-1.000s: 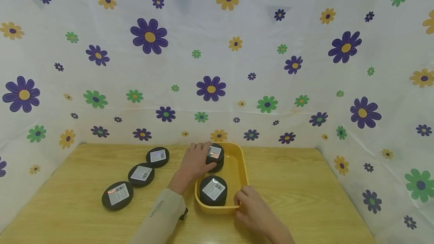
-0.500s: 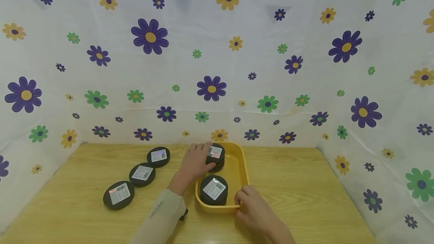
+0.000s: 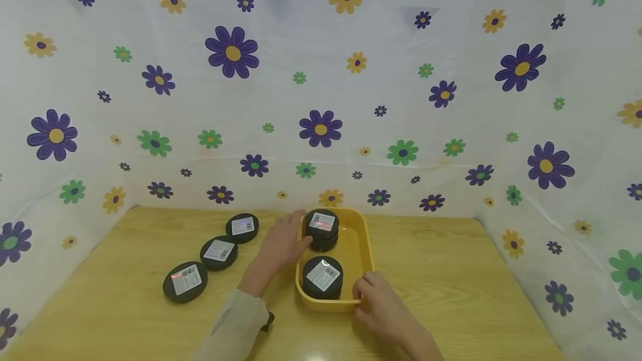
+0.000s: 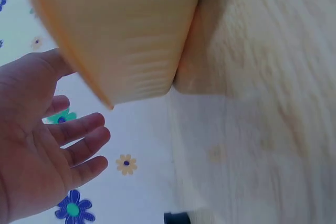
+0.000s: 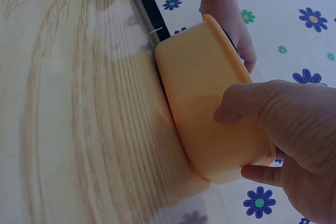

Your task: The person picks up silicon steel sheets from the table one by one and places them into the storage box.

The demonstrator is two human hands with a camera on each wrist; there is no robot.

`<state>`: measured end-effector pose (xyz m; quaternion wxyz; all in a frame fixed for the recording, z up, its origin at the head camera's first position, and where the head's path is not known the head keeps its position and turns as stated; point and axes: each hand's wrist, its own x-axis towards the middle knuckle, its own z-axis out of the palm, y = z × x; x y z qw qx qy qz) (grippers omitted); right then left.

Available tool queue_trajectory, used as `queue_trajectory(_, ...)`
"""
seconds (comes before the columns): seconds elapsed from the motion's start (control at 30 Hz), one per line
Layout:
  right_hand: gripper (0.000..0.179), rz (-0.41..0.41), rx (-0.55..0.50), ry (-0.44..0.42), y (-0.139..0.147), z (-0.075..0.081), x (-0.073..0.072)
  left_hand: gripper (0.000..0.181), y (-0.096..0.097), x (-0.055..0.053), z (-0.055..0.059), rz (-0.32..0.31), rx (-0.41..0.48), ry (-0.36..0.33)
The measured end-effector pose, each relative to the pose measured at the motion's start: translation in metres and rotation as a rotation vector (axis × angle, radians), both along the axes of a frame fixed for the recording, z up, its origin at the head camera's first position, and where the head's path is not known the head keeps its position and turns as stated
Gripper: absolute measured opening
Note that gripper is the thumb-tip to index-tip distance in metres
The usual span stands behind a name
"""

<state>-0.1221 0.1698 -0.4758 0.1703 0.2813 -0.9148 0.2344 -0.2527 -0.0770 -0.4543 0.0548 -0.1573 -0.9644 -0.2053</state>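
Note:
A yellow tray (image 3: 371, 249) on the table holds two stacks of round, flat black discs with white labels: a back stack (image 3: 322, 230) and a front stack (image 3: 322, 277). My left hand (image 3: 282, 243) is by the tray's left side, its thumb at the rim beside the back stack. In the left wrist view its loosely bent fingers (image 4: 86, 148) hold nothing. My right hand (image 3: 383, 305) grips the tray's near right corner. The right wrist view shows its thumb (image 5: 236, 103) pressed on the tray's outer wall, while its other fingers are partly hidden behind the rim.
Three more labelled black discs lie in a slanting row left of the tray: a near disc (image 3: 185, 282), a middle disc (image 3: 219, 252) and a far disc (image 3: 242, 228). White flowered cloth (image 3: 321, 71) surrounds the wooden table (image 3: 441, 272) at the back and sides.
My left hand has let go of the back stack and drawn slightly left of it. My right hand keeps its grip on the tray corner. The head view has shifted a little left.

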Motion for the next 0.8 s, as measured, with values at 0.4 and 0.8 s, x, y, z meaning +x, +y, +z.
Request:
queue_trajectory(0.4,0.032,0.009,-0.014,-0.023,0.000,0.001,0.002,0.064,-0.049,0.041,0.016,0.096,0.125,0.055)
queue_trajectory(0.8,0.032,0.017,-0.009,-0.007,-0.001,0.000,0.001,0.062,-0.091,0.080,0.029,0.169,0.160,-0.018)
